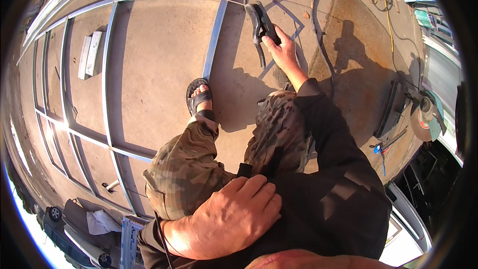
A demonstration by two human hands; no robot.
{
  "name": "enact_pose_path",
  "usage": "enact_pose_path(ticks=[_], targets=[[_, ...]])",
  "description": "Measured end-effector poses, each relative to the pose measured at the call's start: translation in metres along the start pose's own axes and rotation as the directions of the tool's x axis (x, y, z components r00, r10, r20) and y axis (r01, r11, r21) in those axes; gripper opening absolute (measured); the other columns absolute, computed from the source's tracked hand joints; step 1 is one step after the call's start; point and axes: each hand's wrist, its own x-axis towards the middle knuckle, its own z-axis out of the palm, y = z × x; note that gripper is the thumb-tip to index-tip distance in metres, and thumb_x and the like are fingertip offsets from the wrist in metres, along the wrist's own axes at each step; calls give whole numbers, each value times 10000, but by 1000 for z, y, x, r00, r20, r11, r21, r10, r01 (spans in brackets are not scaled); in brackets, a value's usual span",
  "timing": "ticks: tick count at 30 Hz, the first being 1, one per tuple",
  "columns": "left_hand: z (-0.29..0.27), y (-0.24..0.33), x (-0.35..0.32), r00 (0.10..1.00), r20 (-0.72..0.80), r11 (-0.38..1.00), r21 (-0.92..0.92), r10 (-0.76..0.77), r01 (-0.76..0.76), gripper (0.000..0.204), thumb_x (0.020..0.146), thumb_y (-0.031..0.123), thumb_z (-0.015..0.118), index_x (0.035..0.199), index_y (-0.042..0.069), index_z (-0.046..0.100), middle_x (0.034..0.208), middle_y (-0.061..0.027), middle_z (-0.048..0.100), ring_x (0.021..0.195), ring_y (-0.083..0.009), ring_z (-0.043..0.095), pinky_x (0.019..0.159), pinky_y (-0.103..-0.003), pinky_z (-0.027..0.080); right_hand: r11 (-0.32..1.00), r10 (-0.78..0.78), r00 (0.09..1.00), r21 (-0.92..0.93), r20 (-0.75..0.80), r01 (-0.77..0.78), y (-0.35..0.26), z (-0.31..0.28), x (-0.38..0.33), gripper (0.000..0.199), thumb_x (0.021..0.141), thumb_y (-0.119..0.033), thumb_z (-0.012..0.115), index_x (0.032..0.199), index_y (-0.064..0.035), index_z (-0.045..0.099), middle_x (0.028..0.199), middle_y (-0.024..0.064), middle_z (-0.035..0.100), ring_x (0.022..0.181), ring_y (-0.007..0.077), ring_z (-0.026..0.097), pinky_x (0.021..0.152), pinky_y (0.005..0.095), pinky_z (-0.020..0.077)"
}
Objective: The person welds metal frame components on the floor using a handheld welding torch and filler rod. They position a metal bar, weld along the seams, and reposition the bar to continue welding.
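My right hand (285, 52) is closed around a black welding electrode holder (261, 25), out ahead of my knees. From its jaws a thin rod (236, 2) runs left to the corner of a welded metal frame (215, 40), which lies on the concrete ground. Whether the tip touches the metal is too small to tell. Close to my body, my left hand (234, 216) is curled against my dark top, over my lap. Its fingertips are hidden, and a small black piece (244, 170) sticks out just beyond its knuckles. My sandalled foot (200, 97) stands beside the frame's end bar.
Dark cables (318, 35) snake across the ground beside a rusty sheet (368, 40). An angle grinder (427, 114) lies at the right near a blue-handled tool (382, 149). Short pale blocks (91, 54) sit inside the frame. Long metal bars (59, 2) lie far left.
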Motion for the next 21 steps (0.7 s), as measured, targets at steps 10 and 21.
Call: enact_pose_path(ticks=[10, 21], targets=[[-4, 1, 5, 1000, 1, 1000, 3, 5, -5, 326, 840, 231, 707, 1067, 8, 639, 1088, -110, 660, 1099, -274, 615, 910, -362, 523, 961, 257, 965, 96, 55, -261, -14, -8, 0, 347, 951, -284, 680, 1210, -66, 603, 672, -76, 498, 555, 29, 439, 492, 210, 350], [-6, 1, 8, 1000, -15, 1000, 12, 23, -23, 326, 844, 242, 698, 1065, 10, 641, 1088, -111, 658, 1101, -266, 610, 917, -352, 515, 962, 264, 962, 55, 67, -267, -8, -11, 6, 333, 944, -311, 684, 1171, -75, 621, 660, -70, 502, 551, 33, 446, 493, 224, 365]])
